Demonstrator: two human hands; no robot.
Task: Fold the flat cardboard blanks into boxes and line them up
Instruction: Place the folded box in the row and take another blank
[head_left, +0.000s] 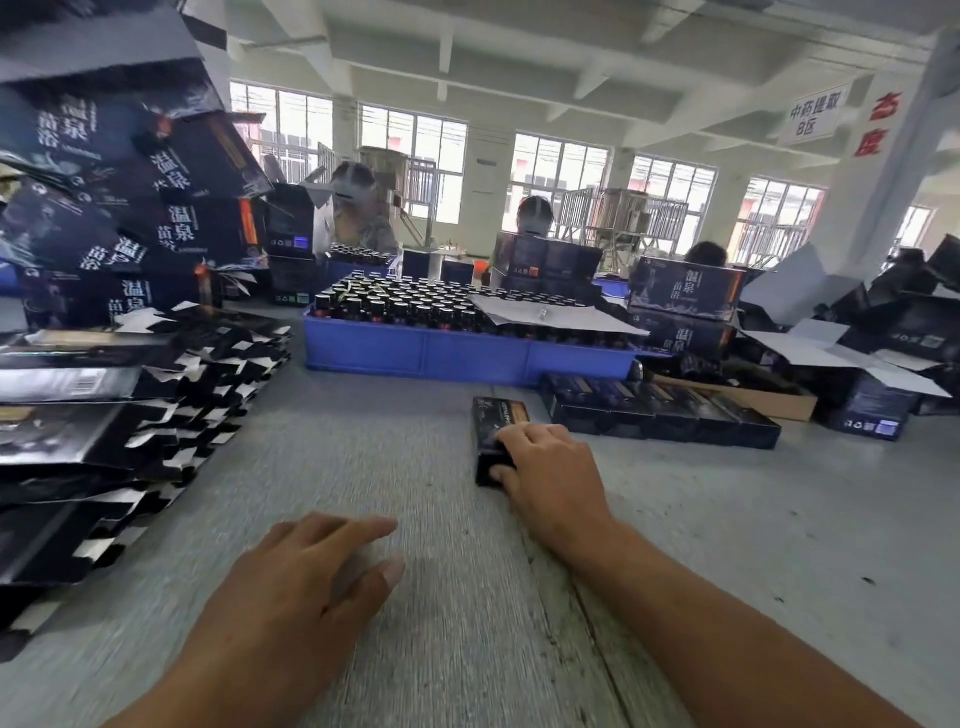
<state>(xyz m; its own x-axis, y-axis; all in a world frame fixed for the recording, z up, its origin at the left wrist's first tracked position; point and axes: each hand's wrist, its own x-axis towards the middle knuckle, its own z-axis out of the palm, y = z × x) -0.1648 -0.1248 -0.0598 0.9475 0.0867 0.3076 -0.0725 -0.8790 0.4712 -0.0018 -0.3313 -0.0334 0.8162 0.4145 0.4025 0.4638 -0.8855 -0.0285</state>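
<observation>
**Folded box under your right hand**

Your right hand (550, 475) grips the near end of a folded black box (493, 431) on the tabletop (415, 649). Your left hand (306, 582) hovers empty, fingers loose. Flat blanks (104, 415) are stacked left of it; the row of finished boxes (660, 413) lies beyond your right hand.

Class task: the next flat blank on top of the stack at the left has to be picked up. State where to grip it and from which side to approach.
Probably pinch the top blank by its jagged flap edge, coming from the right, table side. The flaps overhang the stack there, so fingers can slip under one sheet. The left hand, open and nearest, suits.
</observation>
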